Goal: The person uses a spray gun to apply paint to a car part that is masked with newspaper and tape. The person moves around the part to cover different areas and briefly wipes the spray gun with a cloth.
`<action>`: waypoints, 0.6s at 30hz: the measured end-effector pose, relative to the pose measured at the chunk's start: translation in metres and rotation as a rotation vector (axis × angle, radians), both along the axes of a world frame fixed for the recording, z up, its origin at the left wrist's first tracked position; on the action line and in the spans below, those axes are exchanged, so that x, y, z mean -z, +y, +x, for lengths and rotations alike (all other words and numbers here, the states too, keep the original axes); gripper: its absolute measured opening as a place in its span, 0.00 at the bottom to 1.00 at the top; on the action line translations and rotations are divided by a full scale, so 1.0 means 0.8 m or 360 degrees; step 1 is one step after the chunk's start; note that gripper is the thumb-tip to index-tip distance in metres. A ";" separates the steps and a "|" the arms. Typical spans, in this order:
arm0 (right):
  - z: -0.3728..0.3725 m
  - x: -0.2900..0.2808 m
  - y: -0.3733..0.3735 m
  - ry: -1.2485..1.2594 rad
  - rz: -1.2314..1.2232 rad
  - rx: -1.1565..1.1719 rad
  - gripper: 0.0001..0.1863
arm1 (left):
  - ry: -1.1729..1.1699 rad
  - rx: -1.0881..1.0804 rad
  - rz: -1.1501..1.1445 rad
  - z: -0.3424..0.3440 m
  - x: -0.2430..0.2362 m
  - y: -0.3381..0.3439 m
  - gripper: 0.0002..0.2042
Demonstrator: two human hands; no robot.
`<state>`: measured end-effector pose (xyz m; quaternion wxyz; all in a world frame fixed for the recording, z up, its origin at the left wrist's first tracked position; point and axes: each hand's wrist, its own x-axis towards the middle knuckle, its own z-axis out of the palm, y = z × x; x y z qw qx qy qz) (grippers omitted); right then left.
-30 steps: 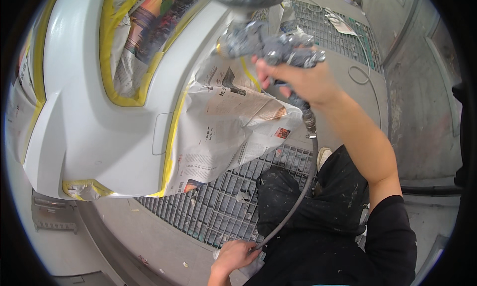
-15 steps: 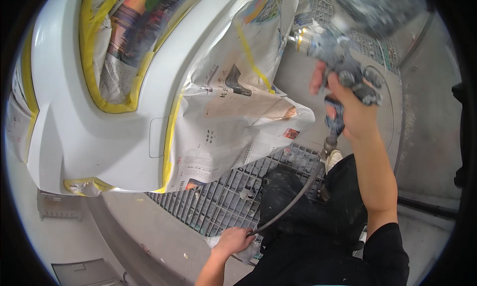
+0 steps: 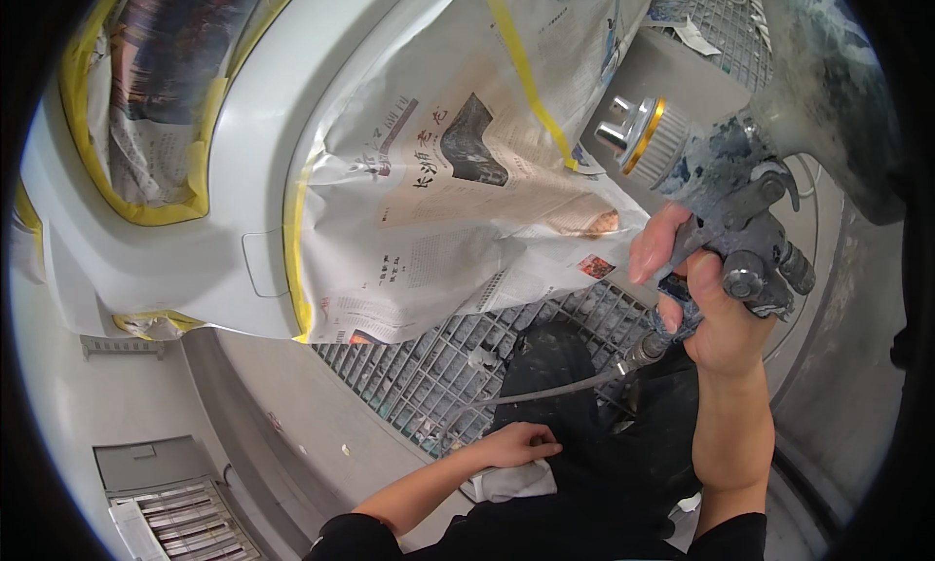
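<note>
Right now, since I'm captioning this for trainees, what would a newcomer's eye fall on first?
Probably the paint-spattered spray gun, large at the upper right, gripped in the right hand with its nozzle toward the picture's left. Next, perhaps, the curved white panel at upper left, bordered by yellow tape and printed newspaper.

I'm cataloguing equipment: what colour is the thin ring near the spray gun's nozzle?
Gold; the ring on the spray gun shows best in the head view.
</note>
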<state>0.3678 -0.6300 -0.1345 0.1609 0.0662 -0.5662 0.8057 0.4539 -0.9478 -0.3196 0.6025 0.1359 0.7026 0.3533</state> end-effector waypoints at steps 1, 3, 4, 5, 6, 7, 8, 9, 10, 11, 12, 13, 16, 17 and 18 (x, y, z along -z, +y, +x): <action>-0.002 0.000 0.003 -0.0009 -0.0018 0.0007 0.29 | 0.0041 0.0001 -0.0029 0.007 0.015 0.002 0.17; -0.005 -0.001 0.008 -0.0044 -0.0043 -0.0006 0.31 | 0.0139 0.0015 -0.0082 0.015 0.043 0.001 0.17; -0.008 -0.001 0.011 -0.0043 -0.0066 -0.0027 0.31 | 0.0059 -0.0132 -0.0082 0.019 0.057 0.002 0.17; -0.011 -0.001 0.014 -0.0042 -0.0089 -0.0048 0.31 | -0.0011 -0.0278 -0.0066 0.022 0.069 0.001 0.17; -0.012 0.000 0.015 -0.0024 -0.0130 -0.0069 0.30 | -0.0114 -0.0409 -0.0109 0.025 0.079 -0.001 0.17; -0.014 0.000 0.017 -0.0026 -0.0179 -0.0084 0.30 | -0.0075 -0.0420 -0.0077 0.026 0.088 -0.003 0.17; -0.015 0.001 0.018 -0.0011 -0.0189 -0.0081 0.30 | -0.0069 -0.0419 -0.0105 0.027 0.094 -0.005 0.17; -0.016 0.002 0.019 -0.0022 -0.0210 -0.0077 0.30 | -0.0084 -0.0426 -0.0170 0.028 0.099 -0.006 0.18; -0.017 0.002 0.020 -0.0016 -0.0230 -0.0089 0.30 | -0.0073 -0.0451 -0.0154 0.029 0.103 -0.006 0.18; -0.017 0.002 0.020 -0.0049 -0.0224 -0.0102 0.30 | -0.0059 -0.0483 -0.0098 0.029 0.104 -0.006 0.18; -0.018 0.002 0.020 -0.0063 -0.0216 -0.0128 0.30 | -0.0081 -0.0518 -0.0077 0.029 0.105 -0.005 0.18; -0.017 0.002 0.020 -0.0073 -0.0224 -0.0141 0.30 | -0.0134 -0.0569 -0.0060 0.028 0.104 -0.004 0.18; -0.017 0.002 0.015 -0.0127 -0.0227 -0.0111 0.30 | -0.0128 -0.0539 -0.0096 0.025 0.103 -0.002 0.18; -0.017 0.002 0.014 -0.0117 -0.0246 -0.0098 0.30 | -0.0079 -0.0493 -0.0096 0.024 0.103 -0.001 0.18; -0.017 0.002 0.013 -0.0113 -0.0256 -0.0093 0.30 | -0.0044 -0.0471 -0.0105 0.024 0.104 -0.001 0.18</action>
